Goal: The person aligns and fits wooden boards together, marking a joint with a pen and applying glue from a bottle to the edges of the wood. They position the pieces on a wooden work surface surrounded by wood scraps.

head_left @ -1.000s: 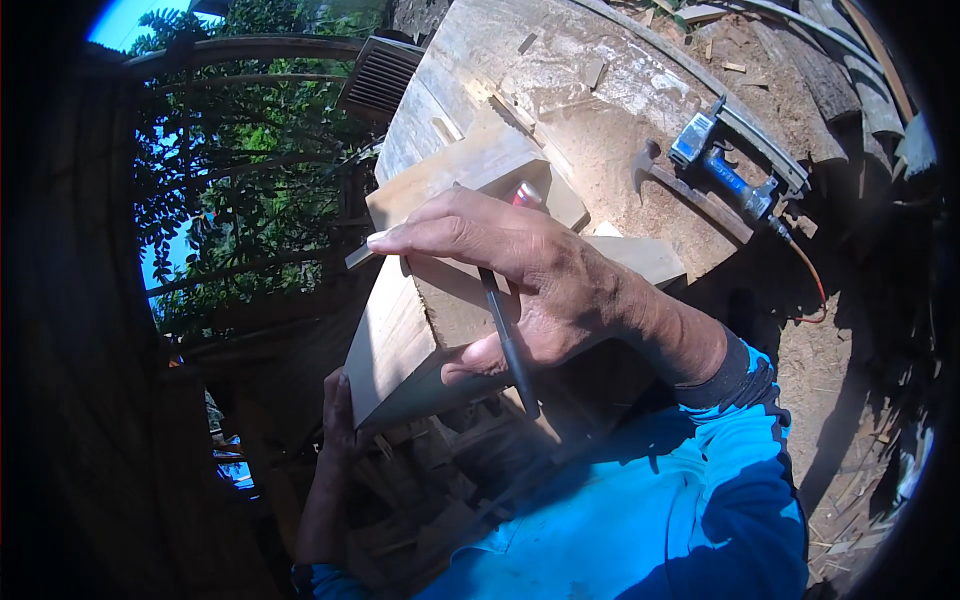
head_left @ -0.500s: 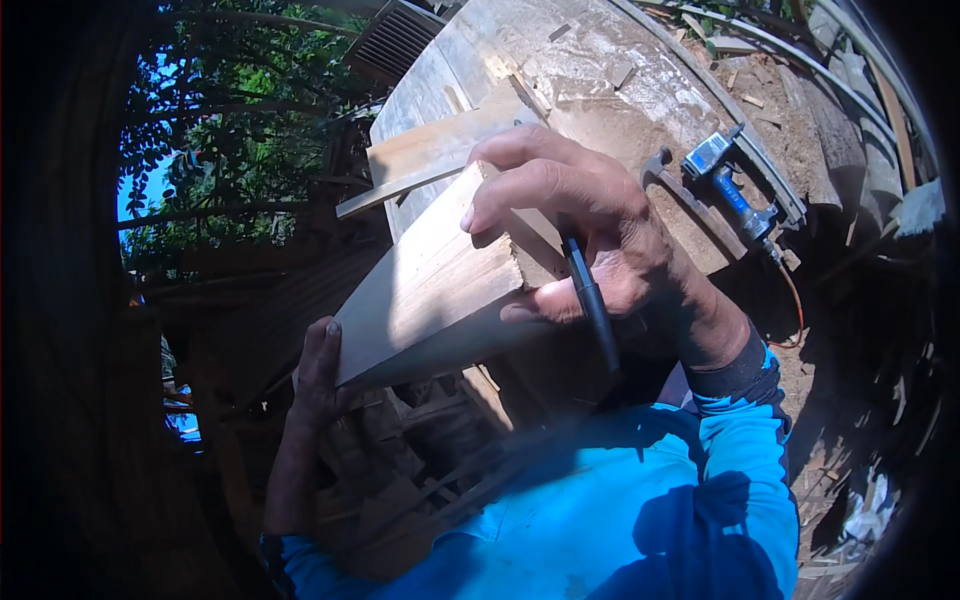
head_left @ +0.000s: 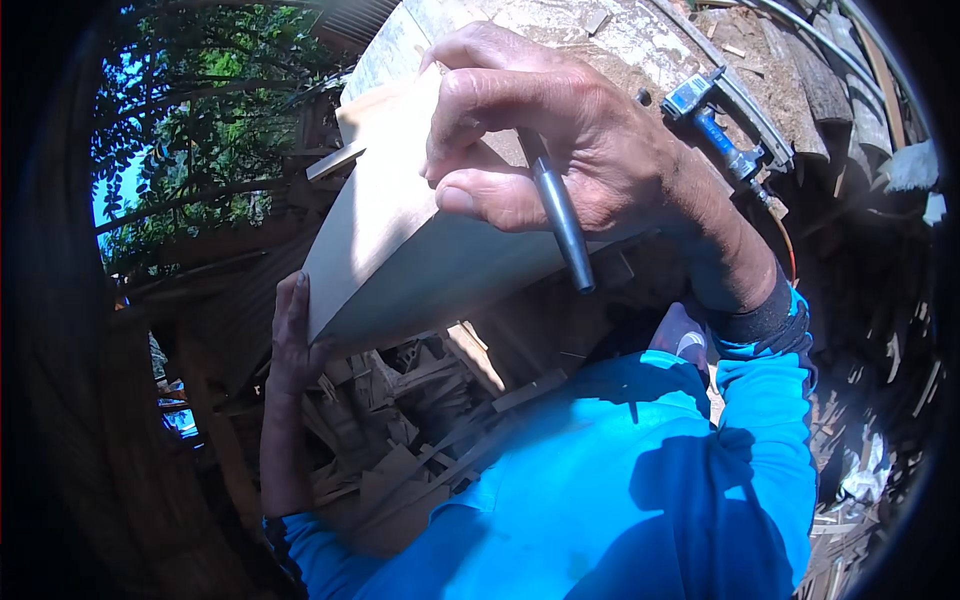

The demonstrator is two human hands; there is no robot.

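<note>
Timber (head_left: 370, 215) | left hand (head_left: 292, 335) clasping lower end | right hand (head_left: 590, 130) around upper end, gripping pen (head_left: 563, 222)

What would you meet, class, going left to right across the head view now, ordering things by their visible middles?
Green foliage → left hand → wooden piece → right hand → blue-and-silver power tool.
</note>
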